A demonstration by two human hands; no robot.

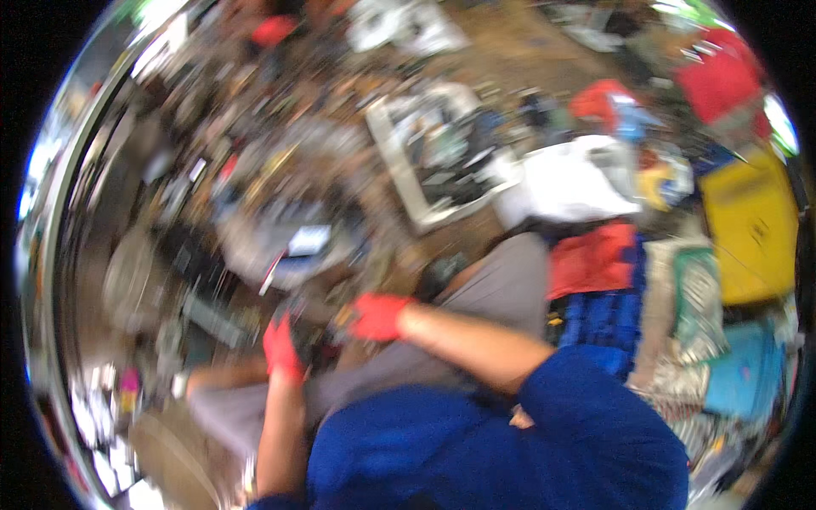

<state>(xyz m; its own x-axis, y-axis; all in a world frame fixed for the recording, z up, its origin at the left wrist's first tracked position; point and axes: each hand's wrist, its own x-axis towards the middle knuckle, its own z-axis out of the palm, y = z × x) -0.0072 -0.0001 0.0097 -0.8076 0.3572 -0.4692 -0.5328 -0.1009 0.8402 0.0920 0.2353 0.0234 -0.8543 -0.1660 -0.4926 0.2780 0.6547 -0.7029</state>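
The picture is smeared by motion. My left hand [285,350], in a red glove with dark patches, is low in front of me over my lap. A slim red-and-white stick-like thing [272,272] lies just beyond its fingertips; I cannot tell whether they touch it. My right hand [376,318], also red-gloved, points left toward the other hand, with a small yellow-brown blur at its fingertips. Finger positions are too blurred to read on both hands. Farther off, a pale flat rectangular piece [309,240] rests on a greyish heap [255,246].
Mixed scrap is strewn over the brown ground. Ahead stands a white-rimmed bin [393,166] of dark and pale pieces, beside a white sack [578,183]. To the right are a red cloth-like piece [591,259], a blue crate [599,323], a yellow container [750,229] and a light-blue container [748,370].
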